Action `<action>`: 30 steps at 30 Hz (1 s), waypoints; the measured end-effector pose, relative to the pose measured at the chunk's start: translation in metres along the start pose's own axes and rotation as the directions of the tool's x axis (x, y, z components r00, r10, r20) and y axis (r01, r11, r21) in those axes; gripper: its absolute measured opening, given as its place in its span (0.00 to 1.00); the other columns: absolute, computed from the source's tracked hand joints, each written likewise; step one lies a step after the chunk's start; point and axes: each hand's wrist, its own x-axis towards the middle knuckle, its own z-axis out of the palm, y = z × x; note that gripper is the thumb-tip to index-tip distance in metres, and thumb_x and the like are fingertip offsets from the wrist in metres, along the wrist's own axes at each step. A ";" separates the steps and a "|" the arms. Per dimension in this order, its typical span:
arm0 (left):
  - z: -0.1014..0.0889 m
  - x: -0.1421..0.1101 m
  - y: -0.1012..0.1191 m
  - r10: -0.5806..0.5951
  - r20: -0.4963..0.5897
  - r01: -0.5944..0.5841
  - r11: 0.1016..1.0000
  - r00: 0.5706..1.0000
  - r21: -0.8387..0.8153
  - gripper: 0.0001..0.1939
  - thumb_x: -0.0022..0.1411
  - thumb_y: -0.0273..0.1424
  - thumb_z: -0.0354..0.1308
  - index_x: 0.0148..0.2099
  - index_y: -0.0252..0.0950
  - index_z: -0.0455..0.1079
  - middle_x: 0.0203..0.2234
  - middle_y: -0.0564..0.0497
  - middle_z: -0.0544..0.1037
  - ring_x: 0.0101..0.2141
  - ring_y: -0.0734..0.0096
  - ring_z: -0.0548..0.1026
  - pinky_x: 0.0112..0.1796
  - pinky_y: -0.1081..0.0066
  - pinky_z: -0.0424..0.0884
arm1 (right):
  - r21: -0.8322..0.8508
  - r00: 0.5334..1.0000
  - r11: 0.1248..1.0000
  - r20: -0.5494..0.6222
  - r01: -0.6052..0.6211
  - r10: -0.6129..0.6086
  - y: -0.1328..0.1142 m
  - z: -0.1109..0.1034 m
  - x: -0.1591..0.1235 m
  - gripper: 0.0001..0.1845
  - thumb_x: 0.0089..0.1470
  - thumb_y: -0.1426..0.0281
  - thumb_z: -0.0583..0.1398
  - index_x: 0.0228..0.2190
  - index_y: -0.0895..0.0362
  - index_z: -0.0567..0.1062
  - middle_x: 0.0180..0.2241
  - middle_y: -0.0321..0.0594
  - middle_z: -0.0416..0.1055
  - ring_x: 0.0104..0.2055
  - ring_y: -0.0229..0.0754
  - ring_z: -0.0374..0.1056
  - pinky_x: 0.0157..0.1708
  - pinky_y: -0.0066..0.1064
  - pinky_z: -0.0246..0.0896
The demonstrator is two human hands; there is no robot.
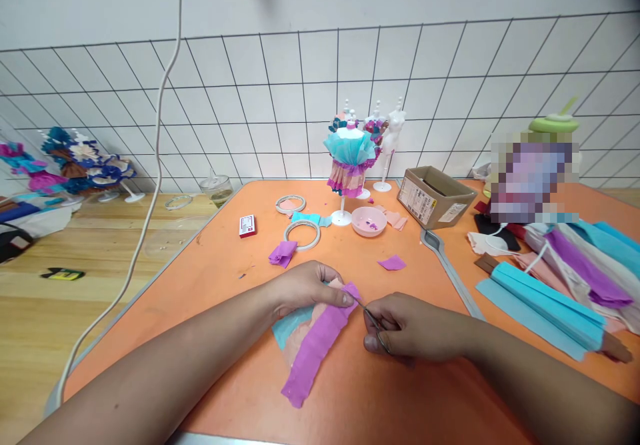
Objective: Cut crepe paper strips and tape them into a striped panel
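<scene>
My left hand (306, 288) is closed, pinching the top end of a purple crepe paper strip (314, 348) that lies over pink and light blue crepe pieces (289, 328) on the orange table (235, 391). My right hand (407, 328) is closed on small metal scissors (373, 321), whose tips touch the strip's upper right edge beside my left fingers.
Behind stand mannequin stands, one with a blue and pink paper dress (349, 158), a pink bowl (369, 221), tape rolls (302, 233), purple scraps (283, 253), a red box (247, 225) and a cardboard box (434, 196). Folded crepe sheets (545, 305) lie right. A white cable (150, 211) hangs left.
</scene>
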 end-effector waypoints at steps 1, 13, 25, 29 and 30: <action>0.000 0.000 0.000 -0.002 -0.004 0.002 1.000 1.000 -0.001 0.15 0.42 0.36 0.70 0.30 0.31 0.73 0.22 0.54 0.75 0.23 0.77 0.70 0.27 0.76 0.66 | -0.004 1.000 1.000 -0.003 -0.003 0.003 0.000 0.000 0.000 0.16 0.56 0.58 0.56 0.26 0.57 0.64 0.16 0.29 0.64 0.17 0.30 0.56 0.17 0.21 0.50; 0.000 0.002 -0.004 0.020 0.013 -0.020 1.000 1.000 0.019 0.17 0.41 0.38 0.70 0.31 0.31 0.74 0.25 0.52 0.76 0.24 0.76 0.71 0.28 0.75 0.66 | -0.011 1.000 1.000 0.002 -0.003 0.004 -0.001 0.000 -0.001 0.16 0.56 0.57 0.56 0.26 0.57 0.64 0.16 0.29 0.65 0.17 0.31 0.56 0.18 0.21 0.50; 0.001 0.002 -0.004 0.013 -0.002 -0.013 0.998 1.000 0.056 0.17 0.42 0.39 0.69 0.31 0.32 0.74 0.25 0.51 0.76 0.25 0.74 0.71 0.29 0.74 0.66 | -0.021 1.000 1.000 -0.003 0.001 -0.001 -0.001 0.001 0.001 0.16 0.56 0.58 0.56 0.27 0.57 0.64 0.16 0.30 0.66 0.18 0.31 0.58 0.19 0.21 0.51; 0.001 0.003 -0.005 0.022 0.007 -0.022 0.997 1.000 0.078 0.16 0.42 0.38 0.69 0.29 0.32 0.73 0.24 0.53 0.74 0.24 0.76 0.70 0.28 0.75 0.65 | -0.017 1.000 1.000 -0.022 0.006 -0.006 -0.003 0.001 0.001 0.18 0.55 0.55 0.56 0.26 0.57 0.64 0.18 0.31 0.67 0.20 0.32 0.60 0.20 0.22 0.52; 0.000 0.003 -0.005 0.025 0.006 -0.026 0.996 1.000 0.086 0.16 0.42 0.39 0.69 0.28 0.32 0.72 0.23 0.53 0.74 0.24 0.76 0.69 0.28 0.76 0.65 | -0.023 1.000 1.000 -0.028 0.007 -0.008 -0.003 0.001 0.001 0.18 0.55 0.55 0.56 0.26 0.57 0.64 0.18 0.31 0.67 0.21 0.32 0.60 0.21 0.22 0.52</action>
